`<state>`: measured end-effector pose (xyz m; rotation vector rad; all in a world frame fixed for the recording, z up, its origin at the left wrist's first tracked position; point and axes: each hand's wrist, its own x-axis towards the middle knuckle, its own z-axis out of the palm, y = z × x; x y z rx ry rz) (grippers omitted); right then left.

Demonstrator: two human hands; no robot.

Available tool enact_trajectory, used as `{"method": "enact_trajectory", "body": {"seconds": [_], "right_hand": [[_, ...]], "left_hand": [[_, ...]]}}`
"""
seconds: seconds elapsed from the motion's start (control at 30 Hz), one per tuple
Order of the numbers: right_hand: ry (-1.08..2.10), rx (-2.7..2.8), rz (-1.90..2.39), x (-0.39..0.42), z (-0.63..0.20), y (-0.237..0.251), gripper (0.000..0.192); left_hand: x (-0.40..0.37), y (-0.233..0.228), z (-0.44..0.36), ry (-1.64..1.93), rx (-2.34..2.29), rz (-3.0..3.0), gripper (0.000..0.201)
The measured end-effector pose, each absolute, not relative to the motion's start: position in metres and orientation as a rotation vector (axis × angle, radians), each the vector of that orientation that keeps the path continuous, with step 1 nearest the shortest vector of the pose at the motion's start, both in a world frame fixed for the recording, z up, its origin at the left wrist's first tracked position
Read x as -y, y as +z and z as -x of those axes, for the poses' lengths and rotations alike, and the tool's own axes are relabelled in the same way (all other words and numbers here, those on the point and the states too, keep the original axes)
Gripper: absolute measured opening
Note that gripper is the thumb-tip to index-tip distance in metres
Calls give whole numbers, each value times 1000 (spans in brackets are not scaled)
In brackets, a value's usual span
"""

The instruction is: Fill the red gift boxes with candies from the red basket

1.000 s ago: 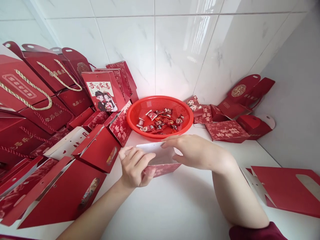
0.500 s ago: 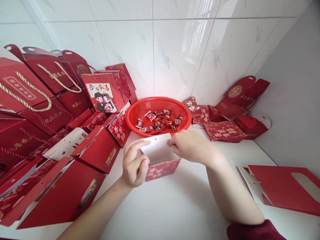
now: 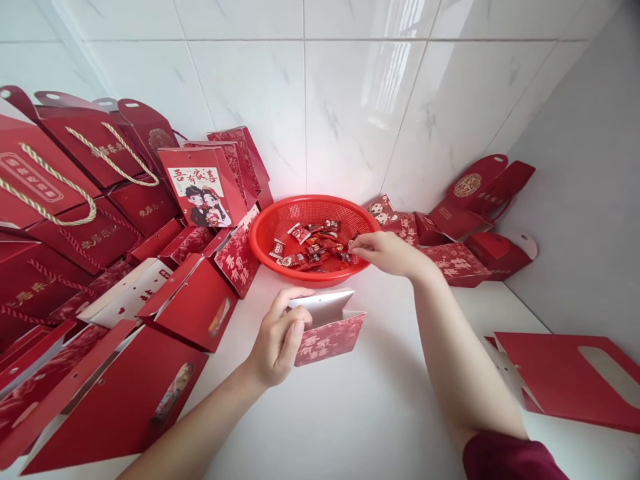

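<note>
From where I stand, the left hand (image 3: 277,340) clamps the left side of 1 open red box (image 3: 331,341), nearer the person than the red basket (image 3: 300,211). Well apart, the right hand (image 3: 385,252) hangs over the basket's right rim, fingertips by the wrapped candies (image 3: 316,254) (whether pinching any, I cannot tell).

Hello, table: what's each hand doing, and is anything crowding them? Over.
Left hand holding open box. Right hand over right side of red basket, near wrapped candies; grip unclear. More red boxes standing close at left.
</note>
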<state>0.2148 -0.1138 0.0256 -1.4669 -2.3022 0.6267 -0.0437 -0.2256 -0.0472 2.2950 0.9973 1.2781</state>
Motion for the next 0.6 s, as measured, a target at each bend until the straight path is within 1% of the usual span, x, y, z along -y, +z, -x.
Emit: {"method": "enact_trajectory", "body": {"seconds": [0.13,0.23,0.33,0.4,0.5,0.6], "right_hand": [[816,2695,1447,78,-186,17,27],[846,2836,1568,53,-161,10,38],[782,2917,1743,36,-142,-2,36],[719,2922,1781,31,-137,-9,37],[637,2875,1696,32,-143,-9,40],[517,2733,1579,47,-158,-1,35]], "left_hand": [[224,-49,45,1267,-985,-2299,35],[224,-50,47,1262,-979,-2299,35],[225,-51,48,1252,-979,-2293,34],[225,-52,48,1250,-984,-2286,34],[225,-51,48,1261,-989,-2285,35],[225,-50,48,1256,-997,-2300,37]]}}
